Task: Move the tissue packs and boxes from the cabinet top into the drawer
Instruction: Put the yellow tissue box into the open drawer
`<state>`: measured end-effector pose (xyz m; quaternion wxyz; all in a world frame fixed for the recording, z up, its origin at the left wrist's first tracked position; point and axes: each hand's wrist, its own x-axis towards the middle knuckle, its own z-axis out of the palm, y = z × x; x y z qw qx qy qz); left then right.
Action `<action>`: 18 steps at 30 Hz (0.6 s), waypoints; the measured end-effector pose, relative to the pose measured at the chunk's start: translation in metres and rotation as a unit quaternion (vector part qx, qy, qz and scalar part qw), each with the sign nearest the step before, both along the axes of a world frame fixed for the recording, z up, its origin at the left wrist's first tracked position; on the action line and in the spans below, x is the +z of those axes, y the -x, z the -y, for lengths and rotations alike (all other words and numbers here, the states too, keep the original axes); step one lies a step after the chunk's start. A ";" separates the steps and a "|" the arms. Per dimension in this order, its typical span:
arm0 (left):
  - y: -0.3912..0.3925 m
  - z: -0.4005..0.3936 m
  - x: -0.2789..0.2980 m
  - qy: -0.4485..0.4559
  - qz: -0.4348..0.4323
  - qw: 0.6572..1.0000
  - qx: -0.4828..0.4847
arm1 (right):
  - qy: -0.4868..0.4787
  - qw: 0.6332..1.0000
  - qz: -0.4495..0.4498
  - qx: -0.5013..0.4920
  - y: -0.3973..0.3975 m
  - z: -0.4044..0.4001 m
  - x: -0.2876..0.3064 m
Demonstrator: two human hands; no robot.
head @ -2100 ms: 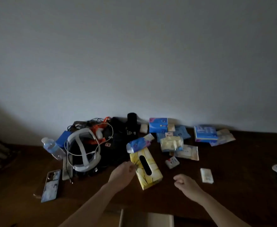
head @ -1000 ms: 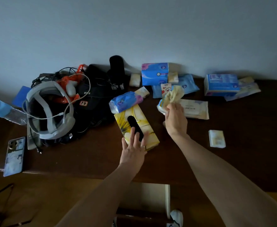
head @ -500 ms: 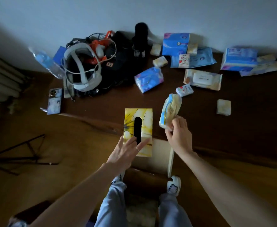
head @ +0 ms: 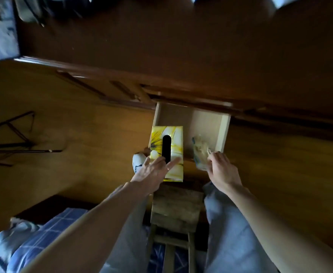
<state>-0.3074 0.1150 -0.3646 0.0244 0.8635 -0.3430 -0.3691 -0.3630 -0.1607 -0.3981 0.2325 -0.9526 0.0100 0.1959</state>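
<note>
My left hand (head: 151, 170) grips the near end of the yellow flower-print tissue box (head: 167, 148), fingers on its top. The box hangs over the left half of the open pale wooden drawer (head: 224, 133). My right hand (head: 220, 170) is shut on a small yellowish tissue pack (head: 200, 152), held over the drawer's front right part. The drawer sticks out from under the dark wooden cabinet top (head: 181, 46). The other tissue packs on the top are out of frame or blurred at the upper edge.
A phone (head: 3, 30) lies at the cabinet top's left end, beside dark cables. A wooden stool (head: 176, 205) stands between my legs below the drawer. A black tripod (head: 14, 140) lies on the wooden floor to the left. A blue checked cloth (head: 49, 231) sits lower left.
Both hands came down from the cabinet top's front edge with the yellow box and the small pack, now over the open drawer. The view tilted downward.
</note>
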 end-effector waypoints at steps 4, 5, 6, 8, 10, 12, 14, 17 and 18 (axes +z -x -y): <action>-0.019 0.008 -0.087 0.011 0.002 1.000 0.025 | 0.022 1.000 -0.020 0.009 -0.017 -0.005 -0.090; -0.023 0.010 -0.108 0.011 0.006 0.999 0.031 | 0.026 0.999 -0.022 0.012 -0.022 -0.004 -0.112; -0.027 0.013 -0.130 0.012 0.010 0.999 0.036 | 0.030 0.999 -0.020 0.015 -0.027 -0.003 -0.134; -0.035 0.019 -0.172 0.023 0.005 0.999 0.049 | 0.042 0.999 -0.021 0.017 -0.037 0.002 -0.175; -0.041 0.024 -0.210 0.038 0.008 0.998 0.045 | 0.056 0.998 -0.028 0.021 -0.046 0.008 -0.213; -0.045 0.028 -0.246 0.045 0.024 0.998 0.026 | 0.073 0.997 -0.032 0.024 -0.053 0.013 -0.249; -0.050 0.030 -0.280 0.050 0.045 0.998 0.010 | 0.085 0.995 -0.034 0.026 -0.060 0.017 -0.281; -0.056 0.033 -0.317 0.071 0.070 0.995 -0.009 | 0.103 0.994 -0.025 0.005 -0.064 0.020 -0.319; -0.057 0.034 -0.329 0.078 0.083 0.993 -0.021 | 0.110 0.994 -0.024 -0.006 -0.063 0.018 -0.330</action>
